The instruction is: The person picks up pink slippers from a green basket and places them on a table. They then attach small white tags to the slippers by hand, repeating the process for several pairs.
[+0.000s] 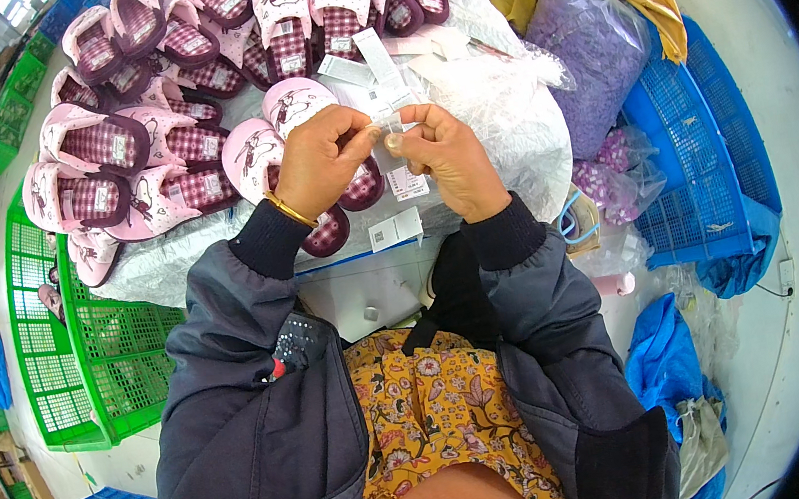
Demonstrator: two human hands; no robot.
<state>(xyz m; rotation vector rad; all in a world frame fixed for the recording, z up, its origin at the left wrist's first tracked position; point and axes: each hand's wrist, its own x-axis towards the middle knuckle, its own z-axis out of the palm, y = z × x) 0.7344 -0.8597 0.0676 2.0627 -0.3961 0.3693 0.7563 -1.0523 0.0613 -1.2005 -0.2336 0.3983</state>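
My left hand (325,161), with a gold bangle at the wrist, and my right hand (451,157) meet over the table. Both pinch a small clear plastic piece (389,127) between thumb and forefinger. Just under the fingers is a white printed tag (407,182); whether it hangs from the plastic piece I cannot tell. A pair of pink slippers (253,152) with dark checked insoles lies beside and partly beneath my left hand. Nearer the table's front edge rests another white tag (395,230). More long white tags (378,58) lie beyond my hands.
Several pink slippers (103,145) are piled over the table's left and far side. Green crates (123,331) stand on the left. On the right are a bag of purple material (589,43), a blue crate (686,161) and blue plastic sheeting (664,356). A silvery cover (514,123) drapes the table.
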